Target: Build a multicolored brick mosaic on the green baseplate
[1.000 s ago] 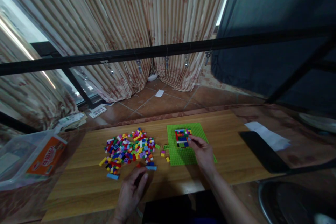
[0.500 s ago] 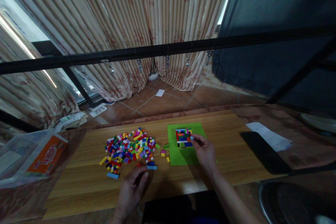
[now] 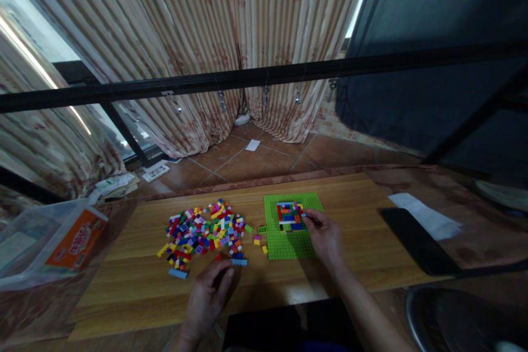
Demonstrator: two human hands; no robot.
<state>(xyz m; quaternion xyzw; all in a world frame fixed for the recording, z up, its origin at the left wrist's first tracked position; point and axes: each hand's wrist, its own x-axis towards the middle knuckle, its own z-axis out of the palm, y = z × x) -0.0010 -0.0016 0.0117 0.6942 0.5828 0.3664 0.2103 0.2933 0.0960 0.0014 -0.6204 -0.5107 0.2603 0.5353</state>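
Note:
My right hand (image 3: 327, 237) is over the right side of a green studded baseplate (image 3: 295, 245). Its thumb and fingers pinch a small blue brick (image 3: 304, 215) at the edge of a flat patch of multicoloured bricks (image 3: 290, 219) built on the plate. Lower left, my left hand (image 3: 209, 291) hovers at the front of the table with thumb and forefinger curled close together; anything between them is too small to make out. Just beyond those fingertips lies a long light-blue brick (image 3: 239, 262). A heap of loose mixed bricks (image 3: 206, 231) spreads out behind it.
Several stray bricks, among them a pink-and-yellow one (image 3: 257, 240), lie between heap and plate on the wooden table (image 3: 136, 286). A black flat object (image 3: 416, 242) and white paper (image 3: 424, 214) are at right. A clear plastic bin (image 3: 37, 247) stands left. A dark rail (image 3: 247, 78) crosses beyond.
The view has shifted very slightly. My right hand stays at the right edge of the brick patch, its fingers a little closer in; my left hand has hardly moved.

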